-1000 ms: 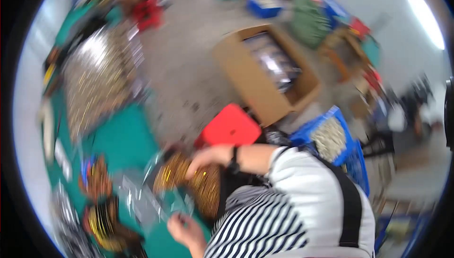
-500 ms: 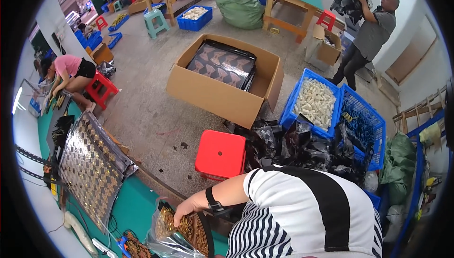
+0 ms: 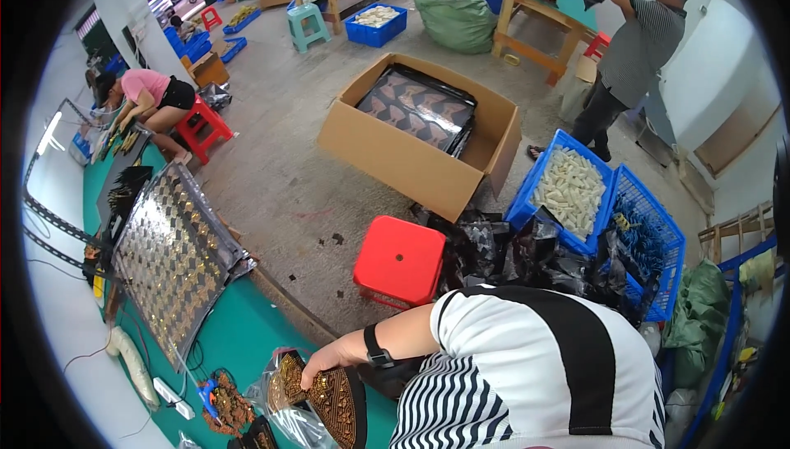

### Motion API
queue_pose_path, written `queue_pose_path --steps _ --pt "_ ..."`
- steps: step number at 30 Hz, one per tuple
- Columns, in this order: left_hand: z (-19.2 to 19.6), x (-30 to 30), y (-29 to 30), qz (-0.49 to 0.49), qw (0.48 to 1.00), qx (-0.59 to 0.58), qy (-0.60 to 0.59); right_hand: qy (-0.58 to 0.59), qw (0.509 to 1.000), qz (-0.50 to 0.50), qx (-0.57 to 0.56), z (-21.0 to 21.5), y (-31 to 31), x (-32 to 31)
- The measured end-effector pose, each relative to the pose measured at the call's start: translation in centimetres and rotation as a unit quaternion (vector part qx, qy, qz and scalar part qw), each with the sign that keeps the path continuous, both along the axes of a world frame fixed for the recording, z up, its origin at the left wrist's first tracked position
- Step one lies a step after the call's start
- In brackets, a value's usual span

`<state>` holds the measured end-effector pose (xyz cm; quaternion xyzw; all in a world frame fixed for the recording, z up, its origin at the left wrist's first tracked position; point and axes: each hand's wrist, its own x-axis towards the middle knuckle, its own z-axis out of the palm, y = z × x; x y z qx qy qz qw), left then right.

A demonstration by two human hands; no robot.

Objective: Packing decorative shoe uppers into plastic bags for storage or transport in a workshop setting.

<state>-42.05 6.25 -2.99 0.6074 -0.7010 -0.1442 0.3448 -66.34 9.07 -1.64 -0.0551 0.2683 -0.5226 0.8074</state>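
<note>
Head view: hand (image 3: 322,360) stays on tray (image 3: 329,395), now nearer.

Only one view is given, taken from a camera worn on the head. The room is seen from high up, past a striped shoulder (image 3: 527,367), toward the far cardboard box (image 3: 415,132).

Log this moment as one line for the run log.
hand: grips dark tray of gold parts | tray: in clear bag, on green table | other hand: unseen
</note>
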Motion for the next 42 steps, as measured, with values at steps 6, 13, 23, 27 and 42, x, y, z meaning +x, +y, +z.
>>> queue_pose_path --steps 6,13,23,27,42 --pt "-1.2 -2.1 2.5 -0.017 0.984 0.052 0.170 0.030 0.999 -0.018 0.012 -1.8 -0.1 -0.1" --pt "2.3 -2.1 2.0 0.042 0.934 0.139 0.325 0.132 0.988 -0.067 0.035 -4.0 2.0 -1.1" --pt "-2.1 -1.0 2.0 0.006 0.923 0.045 0.383 0.069 0.990 -0.072 0.101 3.2 0.6 0.4" --pt "-0.8 -2.8 3.4 -0.001 0.889 0.127 0.440 0.072 0.986 -0.101 0.107 0.2 0.3 -1.0" --pt "1.5 -3.0 4.6 -0.055 0.980 -0.037 0.190 0.086 0.984 -0.116 0.108 -0.1 -1.5 1.4"
